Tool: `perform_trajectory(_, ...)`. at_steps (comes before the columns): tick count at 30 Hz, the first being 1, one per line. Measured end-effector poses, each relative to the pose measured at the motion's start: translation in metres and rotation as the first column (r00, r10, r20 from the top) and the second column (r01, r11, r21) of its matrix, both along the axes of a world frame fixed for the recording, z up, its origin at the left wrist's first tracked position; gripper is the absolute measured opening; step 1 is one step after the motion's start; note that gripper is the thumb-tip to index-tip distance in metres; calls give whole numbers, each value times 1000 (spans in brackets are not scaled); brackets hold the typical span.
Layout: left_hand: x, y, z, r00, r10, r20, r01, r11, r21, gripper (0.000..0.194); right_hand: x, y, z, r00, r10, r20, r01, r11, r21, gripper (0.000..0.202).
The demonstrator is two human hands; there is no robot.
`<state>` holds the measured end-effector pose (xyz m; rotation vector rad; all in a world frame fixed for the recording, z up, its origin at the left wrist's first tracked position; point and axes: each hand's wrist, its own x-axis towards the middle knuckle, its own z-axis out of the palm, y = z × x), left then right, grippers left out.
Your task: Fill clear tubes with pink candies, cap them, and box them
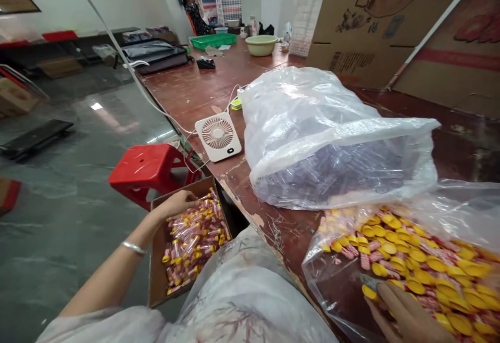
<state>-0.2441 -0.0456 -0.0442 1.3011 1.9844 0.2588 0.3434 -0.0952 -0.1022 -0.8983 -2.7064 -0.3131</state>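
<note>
My left hand [178, 203] is over the far edge of a cardboard box [156, 275], its fingers bent and their tips hidden against the contents. Inside the box lie many clear tubes [191, 241] with yellow caps and pink filling. At the lower right, my right hand [402, 312] reaches into yellow caps with pink pieces [416, 254], its fingers around a yellow cap [369, 292]. These pieces lie on a clear plastic bag [324, 280]. Beyond them, a large translucent bag [308, 109] lies open towards me, full of clear empty tubes [332, 168].
A white fan [219, 136] sits at the table edge beside a cable. Left of the table is a red stool [144, 168]. Further back are a green tray [213, 41], a pale green basin [261, 45], a tape dispenser [205, 63] and a seated person [197, 17]. Large cardboard [351, 46] stands right.
</note>
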Motion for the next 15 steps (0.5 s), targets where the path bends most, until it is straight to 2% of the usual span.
perform_trajectory(2,35,5,24,969,-187,158,185,982,32,28,-13,0,13,998,-53,-24,53,999,2,30)
perform_trajectory(4,83,11,49,838,-431,333,410,902,136,26,-33,-1,27,982,-167,-90,168,986,5,24)
perform_trajectory(5,109,14,60,763,-534,365,491,845,210,26,-44,0,33,957,-253,-144,257,966,14,20)
perform_trajectory(6,136,18,68,704,-629,330,553,777,300,24,-53,0,39,926,-329,-184,333,943,-9,19)
perform_trajectory(8,186,33,75,651,-751,110,647,626,435,20,-67,0,48,869,-420,-260,415,907,-78,17)
perform_trajectory(9,208,44,75,646,-762,-51,692,555,461,20,-70,0,52,849,-443,-289,431,896,-107,16)
perform_trajectory(11,243,70,69,628,-677,-384,767,453,454,23,-71,-3,59,834,-443,-329,426,896,-128,15)
perform_trajectory(13,265,98,62,591,-510,-625,806,412,425,27,-66,-6,65,837,-430,-339,409,903,-136,15)
perform_trajectory(15,274,120,56,556,-397,-731,822,393,412,25,-61,-10,70,831,-423,-361,398,906,-145,14)
